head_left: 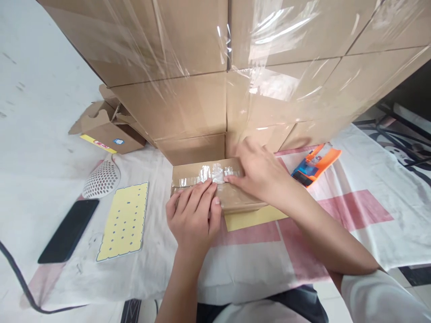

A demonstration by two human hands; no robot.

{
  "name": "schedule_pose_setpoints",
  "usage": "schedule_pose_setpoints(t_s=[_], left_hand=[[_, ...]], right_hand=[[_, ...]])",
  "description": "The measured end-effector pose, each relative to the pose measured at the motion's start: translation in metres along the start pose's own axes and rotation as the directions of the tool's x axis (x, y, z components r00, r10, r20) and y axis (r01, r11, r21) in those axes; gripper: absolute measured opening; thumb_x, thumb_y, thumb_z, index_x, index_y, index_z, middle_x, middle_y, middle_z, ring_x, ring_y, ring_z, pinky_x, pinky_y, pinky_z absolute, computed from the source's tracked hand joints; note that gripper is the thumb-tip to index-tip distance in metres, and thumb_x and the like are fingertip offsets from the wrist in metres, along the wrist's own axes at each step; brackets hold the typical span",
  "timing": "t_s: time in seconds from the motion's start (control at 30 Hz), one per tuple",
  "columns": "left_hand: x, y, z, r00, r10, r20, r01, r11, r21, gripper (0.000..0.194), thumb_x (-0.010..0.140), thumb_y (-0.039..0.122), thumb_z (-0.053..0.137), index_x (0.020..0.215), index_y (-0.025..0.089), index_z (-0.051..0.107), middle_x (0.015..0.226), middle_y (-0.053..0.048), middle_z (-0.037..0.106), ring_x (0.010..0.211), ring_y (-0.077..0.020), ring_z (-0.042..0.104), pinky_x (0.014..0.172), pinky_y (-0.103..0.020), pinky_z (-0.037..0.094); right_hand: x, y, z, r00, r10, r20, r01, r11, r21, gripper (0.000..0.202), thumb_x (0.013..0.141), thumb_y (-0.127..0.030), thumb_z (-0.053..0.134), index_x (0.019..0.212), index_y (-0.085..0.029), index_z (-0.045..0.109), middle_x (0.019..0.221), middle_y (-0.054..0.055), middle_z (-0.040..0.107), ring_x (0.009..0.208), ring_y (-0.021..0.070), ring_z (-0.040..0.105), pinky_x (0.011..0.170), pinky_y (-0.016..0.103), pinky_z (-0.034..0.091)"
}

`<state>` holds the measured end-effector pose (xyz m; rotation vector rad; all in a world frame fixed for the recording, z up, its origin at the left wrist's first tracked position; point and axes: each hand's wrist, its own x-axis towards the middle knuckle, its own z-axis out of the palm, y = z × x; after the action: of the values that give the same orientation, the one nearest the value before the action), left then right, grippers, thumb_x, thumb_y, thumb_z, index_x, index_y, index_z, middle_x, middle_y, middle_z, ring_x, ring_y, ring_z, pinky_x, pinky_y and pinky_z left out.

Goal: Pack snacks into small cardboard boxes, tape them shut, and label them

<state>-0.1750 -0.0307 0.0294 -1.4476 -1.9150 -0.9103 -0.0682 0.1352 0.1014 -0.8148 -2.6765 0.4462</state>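
A small cardboard box (242, 202) lies on the cloth-covered table, its top crossed by a strip of shiny clear tape (217, 174). My left hand (195, 211) rests on the box's near left part, fingers stretched flat on the top and fingertips at the tape. Over the right part of the box is my right hand (257, 168), its thumb stretched out onto the tape and its fingers blurred toward the far side. Under the box's near edge a yellow sheet (254, 218) sticks out. To the right sits an orange and blue tape dispenser (314, 165).
Behind the box rises a tall stack of film-wrapped cartons (188, 107). An open carton (114, 125) stands at the left. Nearer are a white perforated object (102, 179), a black phone (69, 231) and a yellow dotted card (124, 222). A black cable (20, 273) hangs at lower left.
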Motion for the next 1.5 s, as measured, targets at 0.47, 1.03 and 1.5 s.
schedule_pose_setpoints(t_s=[0.47,1.03,1.5], left_hand=[[0.001,0.019,-0.016,0.943,0.052,0.33,-0.093,0.99,0.11,0.062,0.091,0.07,0.06,0.142,0.034,0.063,0.14,-0.016,0.065,0.122,-0.0397,0.06,0.109,-0.06,0.032],[-0.011,-0.023,-0.051,0.98,-0.174,0.1,0.127,0.923,0.363,0.052,0.094,0.036,0.067,0.146,0.032,0.06,0.146,-0.009,0.065,0.13,-0.0422,0.063,0.113,-0.065,0.038],[-0.002,0.038,0.075,0.496,-0.244,0.833,0.331,0.94,0.078,0.015,0.096,0.035,0.061,0.103,0.022,0.065,0.107,-0.005,0.069,0.094,-0.022,0.069,0.071,-0.031,0.048]], right_hand=[[0.0,0.045,-0.016,0.957,0.141,-0.253,-0.086,0.973,0.216,0.024,0.087,-0.029,0.068,0.108,-0.018,0.066,0.097,0.007,0.065,0.078,0.0202,0.058,0.075,0.036,0.046],[-0.101,0.159,0.035,0.959,-0.161,0.232,0.087,0.95,0.301,0.027,0.092,-0.009,0.054,0.111,-0.019,0.071,0.115,0.013,0.06,0.107,0.0268,0.063,0.089,0.041,0.053],[-0.109,0.152,0.045,0.97,-0.116,0.215,0.078,0.981,0.179,0.036,0.097,-0.014,0.05,0.129,-0.021,0.065,0.138,0.015,0.058,0.123,0.0334,0.052,0.103,0.051,0.048]])
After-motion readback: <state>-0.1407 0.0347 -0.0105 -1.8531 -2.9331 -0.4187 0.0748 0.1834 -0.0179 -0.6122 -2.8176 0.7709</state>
